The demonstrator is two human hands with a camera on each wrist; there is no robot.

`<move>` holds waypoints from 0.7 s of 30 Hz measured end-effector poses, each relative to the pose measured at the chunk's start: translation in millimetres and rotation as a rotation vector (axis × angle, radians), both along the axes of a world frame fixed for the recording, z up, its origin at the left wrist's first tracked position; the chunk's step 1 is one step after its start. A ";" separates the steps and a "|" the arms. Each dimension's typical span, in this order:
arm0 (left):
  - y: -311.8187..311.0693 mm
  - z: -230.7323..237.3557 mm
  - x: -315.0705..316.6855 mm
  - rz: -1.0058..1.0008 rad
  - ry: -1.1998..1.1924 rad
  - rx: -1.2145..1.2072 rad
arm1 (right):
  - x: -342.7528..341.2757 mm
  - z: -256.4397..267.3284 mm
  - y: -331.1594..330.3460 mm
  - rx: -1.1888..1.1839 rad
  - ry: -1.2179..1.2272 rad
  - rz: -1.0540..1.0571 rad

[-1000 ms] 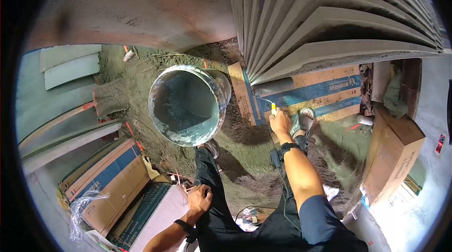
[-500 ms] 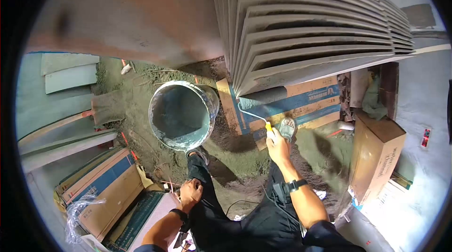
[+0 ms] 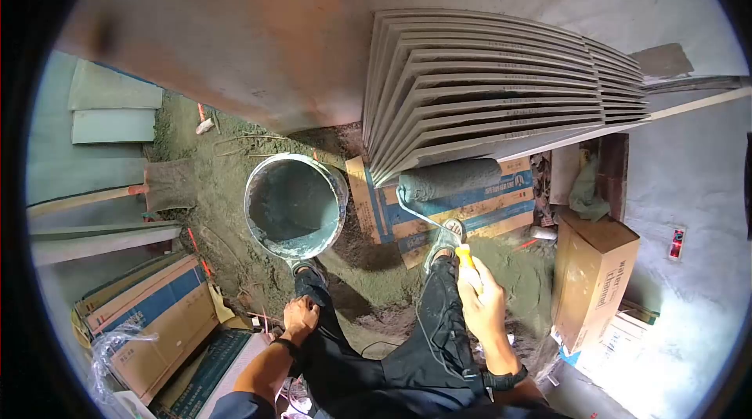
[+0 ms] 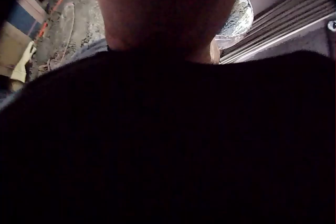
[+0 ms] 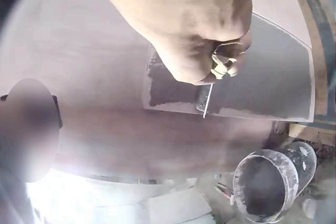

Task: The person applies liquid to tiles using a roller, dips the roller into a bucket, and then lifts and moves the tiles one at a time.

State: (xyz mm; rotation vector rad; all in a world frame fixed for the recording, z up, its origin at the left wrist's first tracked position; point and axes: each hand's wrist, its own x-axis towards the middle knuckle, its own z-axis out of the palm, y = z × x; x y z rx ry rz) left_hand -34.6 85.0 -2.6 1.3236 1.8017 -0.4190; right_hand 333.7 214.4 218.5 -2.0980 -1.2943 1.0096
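My right hand (image 3: 482, 301) grips the yellow handle (image 3: 464, 254) of a paint roller. Its grey-coated sleeve (image 3: 450, 178) overlaps the front face of the nearest tile in a leaning stack of large tiles (image 3: 501, 82). In the right wrist view a wet grey coat covers much of that tile (image 5: 278, 71), and the roller sleeve (image 5: 201, 100) shows just past the fingers. My left hand (image 3: 301, 315) rests on the left knee, fingers loosely curled, holding nothing. A grey-smeared bucket (image 3: 341, 196) stands ahead of the left foot; a sleeve hides most of the left wrist view.
Flattened cardboard (image 3: 501, 211) lies under the stack's lower edge. An upright carton (image 3: 595, 282) stands at the right. Cartons (image 3: 160, 325) and clear plastic wrap (image 3: 117, 352) sit at the left. The ground (image 3: 227, 207) is rough and dusty, and a cable runs along the right leg.
The head view has tilted up, showing more of the stack. My right hand has drawn back towards the body, and the roller has risen from low by the cardboard. The left hand stays on the knee.
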 end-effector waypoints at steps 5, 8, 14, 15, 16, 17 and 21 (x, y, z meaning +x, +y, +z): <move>6.7 5.3 1.7 -0.005 0.034 -0.010 | 3.7 43.5 -8.2 -0.018 0.037 -0.042; 8.1 4.3 1.4 -0.006 0.008 -0.004 | -2.0 72.4 -7.0 0.090 0.067 -0.052; 3.5 9.0 2.8 -0.001 -0.014 0.058 | 5.0 103.7 -19.2 0.002 0.223 -0.226; 5.8 9.4 3.4 0.008 -0.025 0.085 | 11.7 105.3 -20.5 -0.007 0.222 -0.228; 1.4 4.5 1.0 0.003 -0.030 0.079 | 19.1 105.6 -22.2 0.035 0.111 -0.123; -1.8 4.8 0.2 -0.005 -0.031 0.079 | 25.1 105.0 -23.3 0.036 0.110 -0.131; -7.7 -0.7 5.1 -0.053 -0.004 0.036 | 73.3 59.0 -44.8 -0.084 0.009 -0.176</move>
